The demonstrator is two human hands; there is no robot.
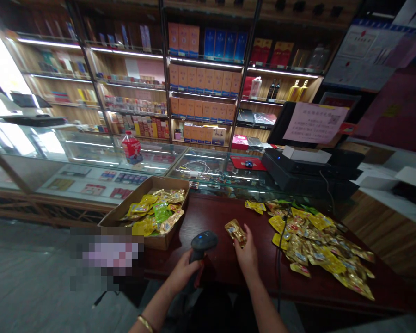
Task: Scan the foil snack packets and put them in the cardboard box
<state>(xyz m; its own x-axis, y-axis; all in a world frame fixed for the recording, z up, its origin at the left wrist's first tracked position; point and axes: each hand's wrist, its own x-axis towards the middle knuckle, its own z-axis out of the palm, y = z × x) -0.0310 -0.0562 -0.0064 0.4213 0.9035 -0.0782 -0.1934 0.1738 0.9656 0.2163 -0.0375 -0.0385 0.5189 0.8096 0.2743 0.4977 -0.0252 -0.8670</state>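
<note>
My left hand [183, 273] is wrapped round the handle of a dark barcode scanner [204, 240], whose head points to the right and shows a small blue light. In my right hand [246, 252] is a gold snack packet [235, 230], gripped between thumb and fingers and held just right of the scanner. A cardboard box [164, 241] at the left holds several gold, yellow and green packets. To the right, a big heap of gold and yellow packets [308, 245] lies on the dark red table [208, 208].
A black cable [280, 259] runs down beside the heap. Behind the table stand a glass counter [156, 159] with a red jug [131, 148], a mouse [248, 164] on a red pad, and a black monitor [279, 125]. Shelves of boxes [204, 78] line the back.
</note>
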